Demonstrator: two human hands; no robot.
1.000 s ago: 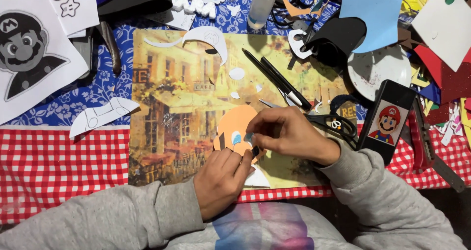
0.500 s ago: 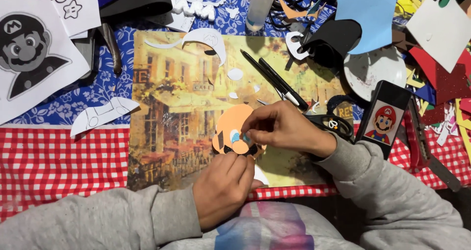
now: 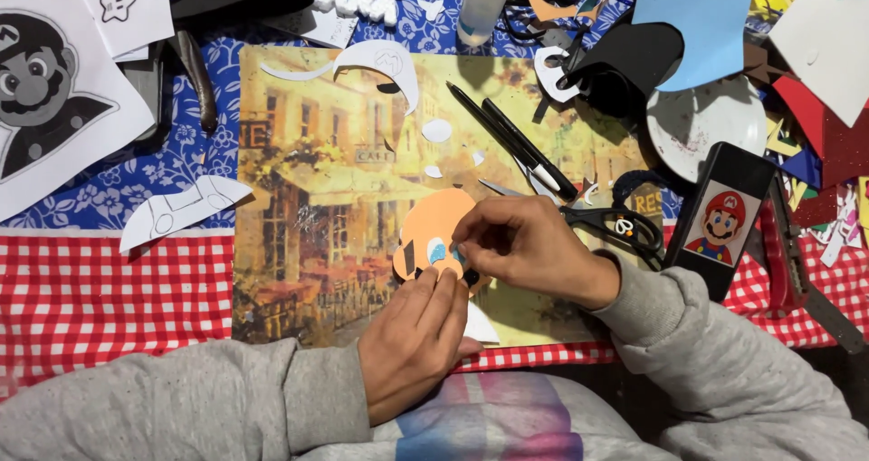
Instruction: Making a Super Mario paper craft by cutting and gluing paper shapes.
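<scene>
Right hand (image 3: 534,248): thumb and forefinger pinched almost closed on a small dark piece at the lower right edge of an orange cutout (image 3: 433,230); other fingers curled loosely above it. Left hand (image 3: 418,339): fingers held together, nearly straight, tips pressing the cutout's lower edge from below, just beside the right fingertips. Whether it grips anything I cannot tell.

The cutout lies flat on a picture mat (image 3: 335,180) showing a street scene, near the mat's lower middle. It carries a black strip and pale blue and white shapes.

Outward: scissors (image 3: 615,226) lie just right of the right hand, two black pens (image 3: 511,140) above it, a phone (image 3: 720,217) farther right. Small white scraps (image 3: 436,131) dot the mat above. Left half of the mat is open; a white paper shape (image 3: 176,209) sits off its left edge on the checked cloth (image 3: 100,294). Right side is crowded with coloured paper.
</scene>
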